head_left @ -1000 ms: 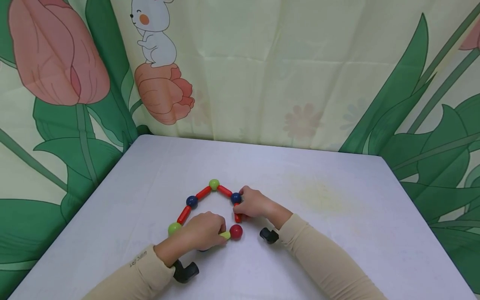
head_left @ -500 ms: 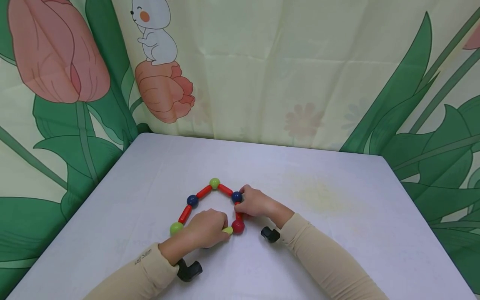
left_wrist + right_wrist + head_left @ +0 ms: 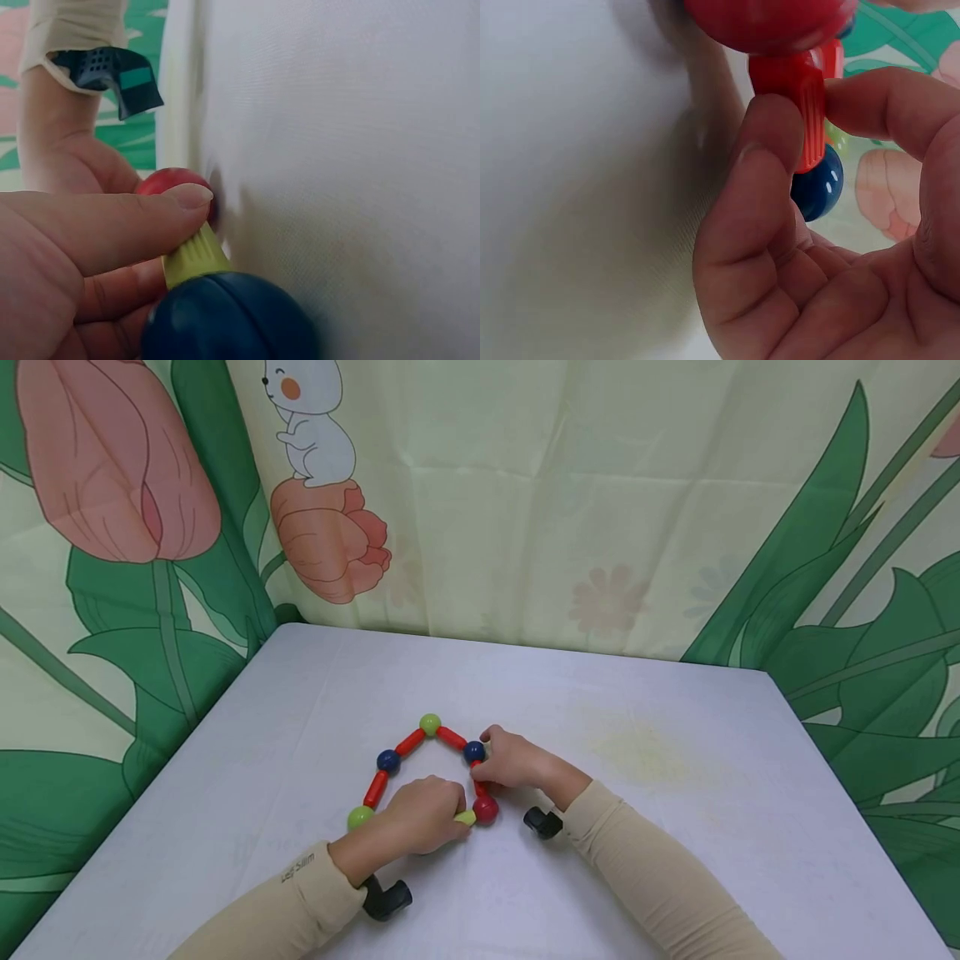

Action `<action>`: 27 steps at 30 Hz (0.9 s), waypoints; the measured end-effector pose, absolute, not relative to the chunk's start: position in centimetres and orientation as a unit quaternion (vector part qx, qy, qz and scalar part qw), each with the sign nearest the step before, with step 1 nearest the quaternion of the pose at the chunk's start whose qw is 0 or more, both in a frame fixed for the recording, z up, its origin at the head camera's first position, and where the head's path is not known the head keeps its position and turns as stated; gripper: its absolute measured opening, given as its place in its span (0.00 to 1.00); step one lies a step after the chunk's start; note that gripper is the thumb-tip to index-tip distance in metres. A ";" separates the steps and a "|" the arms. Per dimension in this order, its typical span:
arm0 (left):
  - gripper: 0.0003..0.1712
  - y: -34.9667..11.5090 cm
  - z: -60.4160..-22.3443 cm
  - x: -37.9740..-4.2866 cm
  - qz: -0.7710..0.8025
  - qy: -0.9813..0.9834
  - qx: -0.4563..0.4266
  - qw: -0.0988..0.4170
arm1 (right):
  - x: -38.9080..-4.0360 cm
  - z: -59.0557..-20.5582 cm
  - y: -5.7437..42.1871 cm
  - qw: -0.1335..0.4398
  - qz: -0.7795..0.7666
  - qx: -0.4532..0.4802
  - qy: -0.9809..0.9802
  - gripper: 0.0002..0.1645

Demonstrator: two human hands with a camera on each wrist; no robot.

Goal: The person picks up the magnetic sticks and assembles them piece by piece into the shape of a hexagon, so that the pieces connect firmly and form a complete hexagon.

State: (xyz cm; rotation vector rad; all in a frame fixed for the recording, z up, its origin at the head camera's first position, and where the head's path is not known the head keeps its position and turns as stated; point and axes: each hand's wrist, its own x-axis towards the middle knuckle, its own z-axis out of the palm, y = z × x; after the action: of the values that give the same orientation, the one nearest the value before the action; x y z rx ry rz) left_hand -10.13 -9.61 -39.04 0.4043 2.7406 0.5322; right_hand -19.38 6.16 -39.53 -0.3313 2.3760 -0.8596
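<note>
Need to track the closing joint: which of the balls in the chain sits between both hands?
The red ball, the only red one. It sits at the near right corner, between the left hand's yellow-green rod and the right hand's red rod.

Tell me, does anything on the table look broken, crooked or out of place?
Nothing stands out. The loop of sticks and balls lies flat on the table. The left hand pinches the yellow-green stick beside the red ball; the right hand pinches a red stick.

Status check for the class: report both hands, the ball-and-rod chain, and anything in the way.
Left hand pinches yellow-green rod at red ball. Right hand pinches red rod below blue ball. Nothing in the way on table.
</note>
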 end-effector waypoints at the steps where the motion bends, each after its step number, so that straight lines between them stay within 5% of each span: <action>1: 0.13 -9.5 -39.1 -10.1 0.185 0.959 0.141 0.158 | -19.4 -39.5 6.2 0.291 -0.317 -0.127 0.894 0.38; 15: 0.15 -11.3 -38.3 -10.9 0.188 0.965 0.132 0.128 | -19.8 -39.0 7.2 0.268 -0.289 -0.136 0.909 0.39; 27: 0.21 -15.9 -38.7 -14.9 0.205 0.967 0.115 0.093 | -20.2 -39.0 9.1 0.208 -0.248 -0.119 0.939 0.43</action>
State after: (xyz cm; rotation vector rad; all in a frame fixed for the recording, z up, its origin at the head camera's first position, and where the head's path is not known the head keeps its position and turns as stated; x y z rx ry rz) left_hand -14.85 -15.87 -38.70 0.3420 2.8705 0.6097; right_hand -20.17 9.12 -39.03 -0.3303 2.6129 -0.6916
